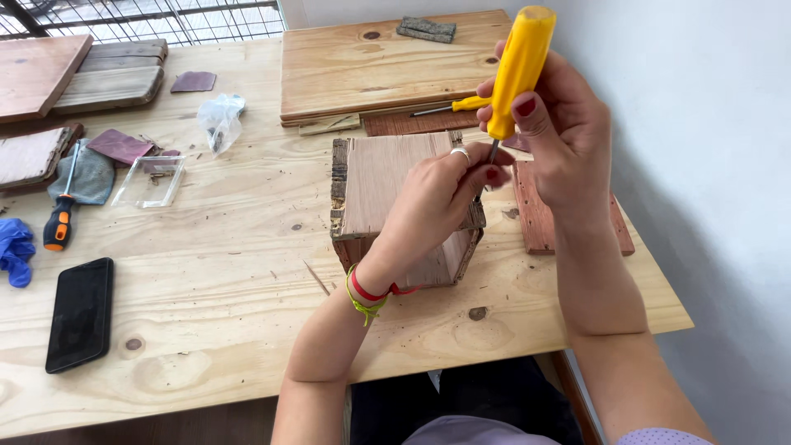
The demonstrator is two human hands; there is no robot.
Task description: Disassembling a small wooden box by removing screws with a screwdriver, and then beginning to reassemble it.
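The small open-sided box of thin plywood and bark-edged planks [395, 198] stands near the middle of the pale wooden tabletop [231, 272], directly in front of the person, its flat plywood face turned upward. The left hand [437, 198] lies across the box's top right corner, fingers pinched narrow around something small at that corner, too small to identify; the wrist, ringed by red and yellow-green bands, rests against the box's near side. The right hand [560, 132] is closed around the yellow-handled screwdriver [517, 74], thumb pressed against the handle. The tool's long axis runs nearly upright, tilted slightly to the right at its top, and its thin shaft points down into the left hand's pinched fingertips, so the tip meets the box just at that corner; the exact contact is hidden by the fingers. The right forearm rises steeply from the tabletop's near edge, beside a reddish wooden slat [540, 222]. A second yellow screwdriver [457, 105] lies behind the box, and a black phone [80, 313] lies well apart at the left.
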